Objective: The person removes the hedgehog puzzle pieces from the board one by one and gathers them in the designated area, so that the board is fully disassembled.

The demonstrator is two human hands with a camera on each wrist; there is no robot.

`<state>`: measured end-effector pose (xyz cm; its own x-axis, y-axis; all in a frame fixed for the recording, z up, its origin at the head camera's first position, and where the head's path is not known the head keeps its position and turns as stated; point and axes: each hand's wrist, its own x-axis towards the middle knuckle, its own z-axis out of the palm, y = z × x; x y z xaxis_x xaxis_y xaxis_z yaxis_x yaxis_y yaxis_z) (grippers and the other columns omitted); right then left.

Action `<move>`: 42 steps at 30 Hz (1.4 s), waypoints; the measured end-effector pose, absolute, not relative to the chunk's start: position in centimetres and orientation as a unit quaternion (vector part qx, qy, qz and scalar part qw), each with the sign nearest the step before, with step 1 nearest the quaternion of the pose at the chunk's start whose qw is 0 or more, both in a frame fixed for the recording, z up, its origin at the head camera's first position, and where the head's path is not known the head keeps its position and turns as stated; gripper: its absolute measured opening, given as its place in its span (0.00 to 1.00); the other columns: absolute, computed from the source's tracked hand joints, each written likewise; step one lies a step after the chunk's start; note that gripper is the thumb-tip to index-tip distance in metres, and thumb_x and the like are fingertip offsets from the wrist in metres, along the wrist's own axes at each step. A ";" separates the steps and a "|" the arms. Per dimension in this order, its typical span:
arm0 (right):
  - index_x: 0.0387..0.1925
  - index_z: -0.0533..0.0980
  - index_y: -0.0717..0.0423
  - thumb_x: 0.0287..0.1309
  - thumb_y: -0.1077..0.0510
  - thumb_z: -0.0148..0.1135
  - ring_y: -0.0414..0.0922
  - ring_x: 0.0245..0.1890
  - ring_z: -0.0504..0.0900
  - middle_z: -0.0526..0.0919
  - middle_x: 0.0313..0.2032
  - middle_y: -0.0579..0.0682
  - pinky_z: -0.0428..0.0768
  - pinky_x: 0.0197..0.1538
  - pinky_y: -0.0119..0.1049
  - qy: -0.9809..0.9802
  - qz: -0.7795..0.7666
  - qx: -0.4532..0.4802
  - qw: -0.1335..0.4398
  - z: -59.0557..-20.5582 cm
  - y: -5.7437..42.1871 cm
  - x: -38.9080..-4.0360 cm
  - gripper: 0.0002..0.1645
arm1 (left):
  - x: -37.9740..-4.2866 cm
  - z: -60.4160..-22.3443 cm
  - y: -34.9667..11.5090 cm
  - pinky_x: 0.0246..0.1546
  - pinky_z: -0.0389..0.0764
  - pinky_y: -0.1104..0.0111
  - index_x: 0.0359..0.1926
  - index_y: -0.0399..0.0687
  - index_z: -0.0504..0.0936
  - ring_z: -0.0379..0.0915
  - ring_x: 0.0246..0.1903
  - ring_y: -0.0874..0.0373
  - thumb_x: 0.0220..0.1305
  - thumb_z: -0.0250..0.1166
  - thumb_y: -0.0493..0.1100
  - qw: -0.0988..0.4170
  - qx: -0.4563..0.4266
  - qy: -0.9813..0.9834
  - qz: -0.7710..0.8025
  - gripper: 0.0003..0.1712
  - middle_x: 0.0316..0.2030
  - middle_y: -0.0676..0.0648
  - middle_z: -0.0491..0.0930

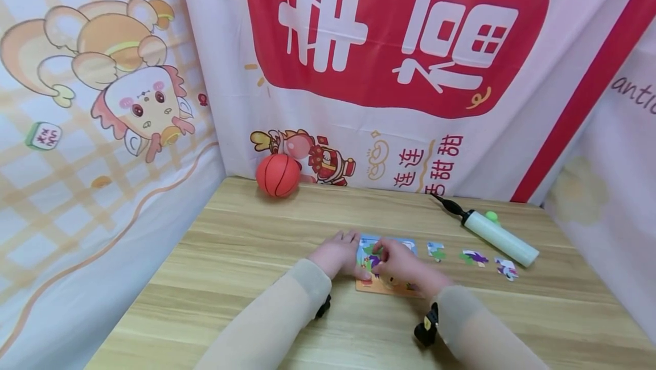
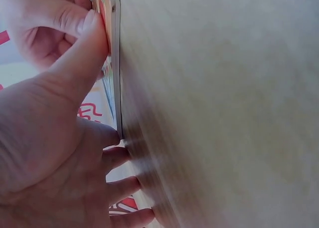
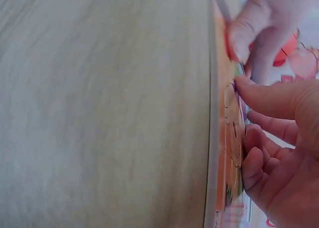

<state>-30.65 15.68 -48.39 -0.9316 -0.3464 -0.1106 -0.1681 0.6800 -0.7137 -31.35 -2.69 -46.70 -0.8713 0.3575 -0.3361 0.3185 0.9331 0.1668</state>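
A colourful jigsaw puzzle board [image 1: 376,288] with an orange lower part lies flat on the wooden table. My left hand [image 1: 335,255] rests at its left side, thumb pressing on the board's face and fingers extended along the edge. In the left wrist view those fingertips reach past the board's edge [image 2: 117,73] to the tabletop. Over the board's middle, my right hand [image 1: 402,263] pinches a purple puzzle piece [image 1: 376,260] between thumb and forefinger, its other fingers curled. The right wrist view shows this hand [image 3: 284,153] low against the board, close to the left thumb.
Three loose puzzle pieces lie right of the board: one blue-green [image 1: 437,251], one purple-green [image 1: 474,258], one white and purple [image 1: 506,268]. Behind them are a hand pump [image 1: 499,238] and a small green object [image 1: 492,216]. A red ball [image 1: 278,175] sits by the back curtain.
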 end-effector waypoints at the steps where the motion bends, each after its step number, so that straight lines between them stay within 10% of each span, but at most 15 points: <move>1: 0.44 0.76 0.56 0.48 0.64 0.77 0.46 0.27 0.73 0.75 0.29 0.51 0.72 0.28 0.38 0.907 -0.379 -0.139 0.120 -48.4 15.7 -30.6 0.22 | -31.5 -46.8 -2.7 0.72 0.49 0.55 0.78 0.47 0.48 0.42 0.74 0.44 0.46 0.64 0.80 0.182 0.173 0.966 0.055 0.70 0.77 0.46 0.46; 8: 0.47 0.75 0.57 0.48 0.64 0.78 0.48 0.31 0.72 0.74 0.34 0.54 0.72 0.31 0.39 0.898 -0.394 -0.131 0.145 -48.0 15.9 -30.4 0.25 | -31.9 -47.3 -2.8 0.72 0.49 0.53 0.78 0.47 0.48 0.42 0.74 0.43 0.27 0.67 0.86 0.174 0.179 0.968 0.035 0.82 0.77 0.46 0.47; 23: 0.49 0.72 0.53 0.47 0.65 0.78 0.49 0.41 0.74 0.74 0.42 0.52 0.76 0.46 0.44 0.903 -0.388 -0.111 0.148 -48.2 15.6 -30.5 0.29 | -31.5 -46.5 -2.6 0.72 0.47 0.55 0.79 0.47 0.48 0.40 0.74 0.44 0.28 0.69 0.83 0.190 0.175 0.966 0.028 0.82 0.77 0.46 0.45; 42: 0.43 0.75 0.56 0.64 0.67 0.62 0.47 0.30 0.73 0.75 0.32 0.52 0.72 0.31 0.36 0.866 -0.480 -0.081 0.109 -48.4 16.0 -30.4 0.08 | -32.2 -47.9 -2.5 0.72 0.46 0.56 0.79 0.49 0.46 0.40 0.74 0.44 0.22 0.65 0.87 0.179 0.174 0.968 0.019 0.85 0.77 0.48 0.44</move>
<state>-30.39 16.00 -48.42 -0.9630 -0.2453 -0.1116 -0.0352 0.5253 -0.8502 -32.24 -2.52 -47.85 -0.8756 0.3438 -0.3393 0.3299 0.9387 0.0996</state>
